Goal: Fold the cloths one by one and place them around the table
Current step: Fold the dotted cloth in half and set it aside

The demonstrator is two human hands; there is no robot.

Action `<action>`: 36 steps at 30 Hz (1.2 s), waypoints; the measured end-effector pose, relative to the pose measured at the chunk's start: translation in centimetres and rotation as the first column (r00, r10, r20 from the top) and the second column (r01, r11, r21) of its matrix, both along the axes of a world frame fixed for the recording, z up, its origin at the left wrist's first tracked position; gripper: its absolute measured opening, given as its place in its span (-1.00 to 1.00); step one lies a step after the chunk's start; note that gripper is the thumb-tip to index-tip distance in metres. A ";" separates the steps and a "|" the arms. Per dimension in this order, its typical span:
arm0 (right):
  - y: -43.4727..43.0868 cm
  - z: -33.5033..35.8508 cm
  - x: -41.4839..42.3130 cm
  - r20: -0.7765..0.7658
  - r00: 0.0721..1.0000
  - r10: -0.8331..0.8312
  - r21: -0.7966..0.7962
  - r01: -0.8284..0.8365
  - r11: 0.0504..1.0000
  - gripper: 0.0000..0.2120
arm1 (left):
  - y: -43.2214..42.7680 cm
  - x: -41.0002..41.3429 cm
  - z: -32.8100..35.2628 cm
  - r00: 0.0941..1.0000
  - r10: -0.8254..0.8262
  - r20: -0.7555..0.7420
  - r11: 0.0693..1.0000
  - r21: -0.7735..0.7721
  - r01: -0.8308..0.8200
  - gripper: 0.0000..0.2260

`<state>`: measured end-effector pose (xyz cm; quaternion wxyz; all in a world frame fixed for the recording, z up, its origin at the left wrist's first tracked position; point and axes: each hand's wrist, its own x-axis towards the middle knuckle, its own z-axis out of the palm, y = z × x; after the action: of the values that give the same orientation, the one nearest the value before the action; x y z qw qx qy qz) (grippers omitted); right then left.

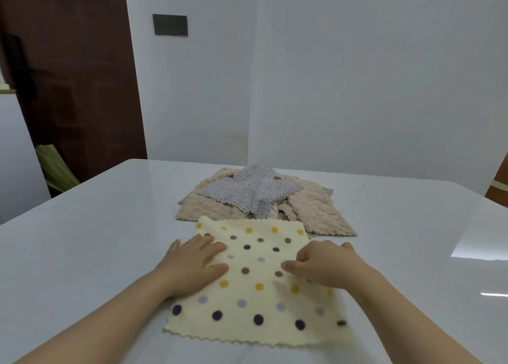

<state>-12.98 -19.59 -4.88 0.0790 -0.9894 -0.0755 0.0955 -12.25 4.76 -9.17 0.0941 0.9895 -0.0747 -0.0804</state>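
A cream cloth with coloured polka dots (pixel 255 295) lies spread flat on the white table (pixel 96 240) in front of me. My left hand (pixel 193 263) rests palm down on its left part, fingers together and extended. My right hand (pixel 324 264) lies on the cloth's right part with fingers curled, fingertips on the fabric. Behind the spread cloth is a pile of cloths: a light grey speckled cloth (pixel 251 190) on top of beige fluffy cloths (pixel 316 212).
The table's far edge runs along a white wall (pixel 330 75). A dark brown door (pixel 77 75) stands at the left. A green object (pixel 55 168) leans on the floor beyond the table's left corner. Glare patches lie on the table at right.
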 end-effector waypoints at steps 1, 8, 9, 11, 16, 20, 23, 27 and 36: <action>0.0 0.3 0.1 0.026 1.000 -0.009 0.020 0.008 1.000 -0.60 | 0.2 0.3 0.4 1.000 0.002 -0.002 0.999 -0.033 -0.002 -0.58; 2.6 -3.7 1.6 0.155 0.988 0.021 0.109 -0.038 0.993 -0.50 | -1.5 0.3 -0.8 0.994 0.077 0.074 0.997 -0.002 -0.077 -0.49; 2.7 -4.3 1.8 0.130 0.991 0.031 0.084 -0.042 0.996 -0.48 | -1.5 0.3 -1.1 0.995 0.086 0.056 0.996 0.027 -0.088 -0.48; 2.3 -4.9 2.1 0.126 0.991 0.034 0.051 -0.041 0.998 -0.47 | -1.3 0.2 -1.3 0.993 0.105 0.059 0.992 0.063 -0.109 -0.47; 1.8 -5.0 2.3 0.100 0.994 0.048 0.028 -0.051 0.998 -0.47 | -1.1 -0.3 -1.5 0.990 0.112 0.082 0.989 0.086 -0.119 -0.46; 1.6 -5.2 1.8 0.223 0.974 -0.039 0.149 0.005 0.989 -0.48 | -1.0 -0.6 -1.5 0.992 0.103 0.073 0.993 0.046 -0.107 -0.47; 0.9 -5.2 1.2 0.303 0.943 -0.134 0.305 0.037 0.952 -0.56 | -0.7 -0.7 -1.3 0.995 0.086 0.046 0.996 0.030 -0.088 -0.47; -0.1 -5.0 0.4 0.254 0.964 -0.082 0.252 0.016 0.968 -0.65 | -0.5 -0.7 -0.5 0.993 0.099 0.060 0.995 -0.005 -0.099 -0.49; 1.1 -4.7 1.6 0.126 0.990 0.067 0.054 -0.074 0.996 -0.49 | -1.5 1.1 -1.6 0.994 0.098 0.049 0.994 0.049 -0.100 -0.48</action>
<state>-11.41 -18.46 -9.59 0.0995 -0.9874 -0.1179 0.0344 -11.12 3.30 -10.74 0.0707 0.9957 -0.0257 -0.0543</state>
